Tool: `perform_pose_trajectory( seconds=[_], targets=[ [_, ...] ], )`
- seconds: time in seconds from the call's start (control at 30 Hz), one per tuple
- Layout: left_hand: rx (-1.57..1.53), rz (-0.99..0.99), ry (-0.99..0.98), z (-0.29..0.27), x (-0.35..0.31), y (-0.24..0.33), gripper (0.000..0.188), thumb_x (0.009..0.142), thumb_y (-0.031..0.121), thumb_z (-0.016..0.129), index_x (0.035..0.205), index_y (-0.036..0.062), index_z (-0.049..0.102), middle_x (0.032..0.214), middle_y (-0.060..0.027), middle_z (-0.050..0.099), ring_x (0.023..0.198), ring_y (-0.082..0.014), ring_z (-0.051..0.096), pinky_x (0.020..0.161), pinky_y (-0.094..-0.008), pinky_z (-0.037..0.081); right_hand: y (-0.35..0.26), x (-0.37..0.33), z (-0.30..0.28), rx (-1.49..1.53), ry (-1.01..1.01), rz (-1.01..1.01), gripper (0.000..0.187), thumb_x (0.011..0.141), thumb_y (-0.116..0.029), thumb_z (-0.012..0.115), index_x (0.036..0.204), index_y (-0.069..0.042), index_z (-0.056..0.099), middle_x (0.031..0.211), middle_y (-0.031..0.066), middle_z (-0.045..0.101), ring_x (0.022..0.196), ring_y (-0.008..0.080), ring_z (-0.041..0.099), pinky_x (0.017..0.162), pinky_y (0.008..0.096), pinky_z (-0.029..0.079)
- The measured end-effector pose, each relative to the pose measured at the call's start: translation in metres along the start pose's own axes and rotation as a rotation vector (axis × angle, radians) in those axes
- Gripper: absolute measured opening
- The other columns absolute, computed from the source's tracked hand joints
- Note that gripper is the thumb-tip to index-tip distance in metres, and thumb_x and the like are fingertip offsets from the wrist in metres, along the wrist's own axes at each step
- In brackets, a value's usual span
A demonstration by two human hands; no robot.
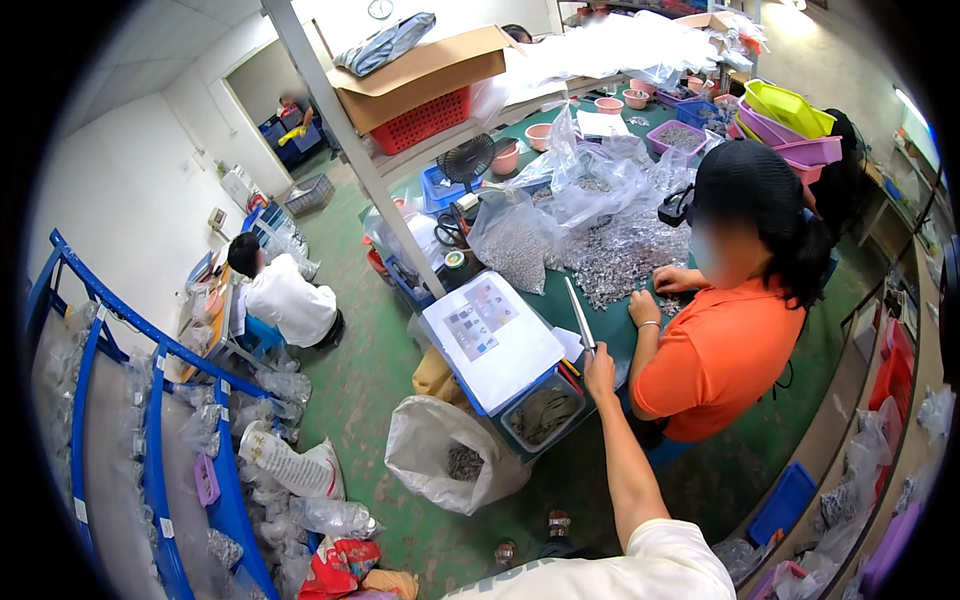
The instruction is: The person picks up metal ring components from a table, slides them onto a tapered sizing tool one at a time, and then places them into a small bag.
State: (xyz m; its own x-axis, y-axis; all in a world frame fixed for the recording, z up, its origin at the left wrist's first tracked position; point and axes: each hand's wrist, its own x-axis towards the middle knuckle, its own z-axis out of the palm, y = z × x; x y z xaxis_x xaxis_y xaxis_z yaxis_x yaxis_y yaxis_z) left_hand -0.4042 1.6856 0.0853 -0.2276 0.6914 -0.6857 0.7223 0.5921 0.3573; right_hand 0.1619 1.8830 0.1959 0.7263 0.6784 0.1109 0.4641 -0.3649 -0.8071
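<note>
My right hand (600,366) reaches forward from the lower edge, on a bare forearm with a white sleeve. It grips the lower end of a long thin grey metal strip (579,312), which points up and away over the green table (612,328). The strip lies just right of a white printed sheet (492,342) resting on a blue crate (478,402). A grey tray of small metal parts (543,412) sits just left of my hand. My left hand is out of view.
A person in an orange shirt (716,356) sits close on the right, hands at a heap of small metal parts (618,258). Clear bags, pink bowls and coloured bins crowd the table. A white sack (447,450) stands on the floor. Another person (285,297) sits at left, by blue racks (155,440).
</note>
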Motion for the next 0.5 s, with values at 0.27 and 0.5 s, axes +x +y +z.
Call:
perform_pose_trajectory(
  seconds=[0.27,0.5],
  targets=[
    [0.249,0.253,-0.067,-0.021,0.006,-0.033,0.017,0.075,0.012,0.054,0.077,-0.0022,0.064,0.060,-0.0086,0.058,0.053,-0.0185,0.056,0.046,-0.0297,0.043,-0.129,-0.139,-0.143,0.340,0.152,-0.211,0.027,0.078,-0.002,0.056,0.105,0.000,0.051,0.084,0.0183,0.061,0.076,0.0241,0.063,0.067,0.0293,0.046],
    [-0.180,0.716,-0.341,-0.033,-0.026,0.169,0.023,0.082,0.015,0.057,0.100,0.0014,0.060,0.084,-0.0020,0.060,0.070,-0.0097,0.053,0.060,-0.0230,0.043,-0.160,-0.295,-0.239,0.253,0.322,-0.268,0.032,0.071,0.003,0.063,0.102,0.000,0.056,0.079,0.0165,0.062,0.067,0.0236,0.063,0.059,0.0275,0.048]
  ],
)
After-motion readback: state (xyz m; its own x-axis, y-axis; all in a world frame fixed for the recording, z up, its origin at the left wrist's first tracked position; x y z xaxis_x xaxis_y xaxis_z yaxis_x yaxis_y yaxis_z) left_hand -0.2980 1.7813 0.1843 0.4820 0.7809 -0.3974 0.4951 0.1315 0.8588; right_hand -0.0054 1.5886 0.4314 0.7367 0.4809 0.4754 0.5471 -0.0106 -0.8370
